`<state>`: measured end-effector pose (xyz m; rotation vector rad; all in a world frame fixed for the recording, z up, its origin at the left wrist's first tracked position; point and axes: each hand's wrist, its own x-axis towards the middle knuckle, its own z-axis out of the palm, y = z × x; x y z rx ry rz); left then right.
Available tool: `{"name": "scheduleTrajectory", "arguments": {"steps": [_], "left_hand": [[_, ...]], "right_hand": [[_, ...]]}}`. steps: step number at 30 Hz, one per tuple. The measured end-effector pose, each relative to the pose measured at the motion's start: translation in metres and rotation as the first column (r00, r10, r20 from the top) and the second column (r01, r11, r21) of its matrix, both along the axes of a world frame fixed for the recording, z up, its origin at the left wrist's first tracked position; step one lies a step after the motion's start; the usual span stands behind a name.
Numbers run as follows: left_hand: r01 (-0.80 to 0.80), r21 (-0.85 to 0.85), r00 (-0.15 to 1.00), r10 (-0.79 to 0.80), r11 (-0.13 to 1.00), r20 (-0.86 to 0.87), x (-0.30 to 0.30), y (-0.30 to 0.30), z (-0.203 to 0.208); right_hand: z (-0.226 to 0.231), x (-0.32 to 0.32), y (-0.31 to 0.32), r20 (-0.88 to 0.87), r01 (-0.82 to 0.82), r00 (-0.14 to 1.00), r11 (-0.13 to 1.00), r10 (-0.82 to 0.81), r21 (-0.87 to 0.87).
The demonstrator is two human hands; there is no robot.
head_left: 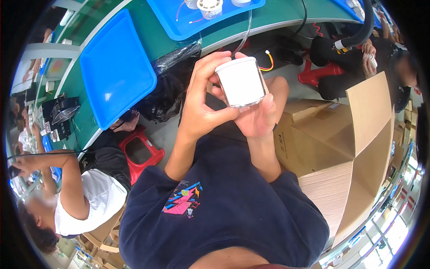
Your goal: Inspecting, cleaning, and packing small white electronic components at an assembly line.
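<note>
White cylinder (241, 83) between left hand (202, 105) and right hand (259, 117) (both gripping).

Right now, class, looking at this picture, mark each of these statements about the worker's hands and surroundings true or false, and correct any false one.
1. Both hands hold one white cylindrical part. True: the left hand wraps its side and the right hand supports it from below.
2. The blue tray on the green workbench is stacked full of parts. False: the nearer blue tray shows a bare surface.
3. A cardboard box stands open at the person's right. True.
4. The stool beneath the bench is yellow. False: it is red.
5. The white part rests on the bench. False: it is held up, clear of the bench.
</note>
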<state>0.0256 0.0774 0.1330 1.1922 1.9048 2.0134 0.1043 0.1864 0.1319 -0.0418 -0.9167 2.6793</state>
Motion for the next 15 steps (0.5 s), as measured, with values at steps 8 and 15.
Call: {"name": "scheduleTrajectory", "arguments": {"steps": [8, 15], "left_hand": [[0.049, 0.012, 0.991, -0.05, 0.999, 0.126, -0.0013, -0.0021, -0.0044], [0.045, 0.016, 0.989, -0.047, 0.999, 0.137, -0.0002, -0.0035, -0.0033]], "right_hand": [[-0.0087, 0.0011, 0.0083, -0.047, 0.019, 0.999, 0.996, -0.015, 0.082], [-0.0045, 0.0007, 0.0074, 0.04, 0.024, 0.999, 0.995, -0.028, 0.094]]}}
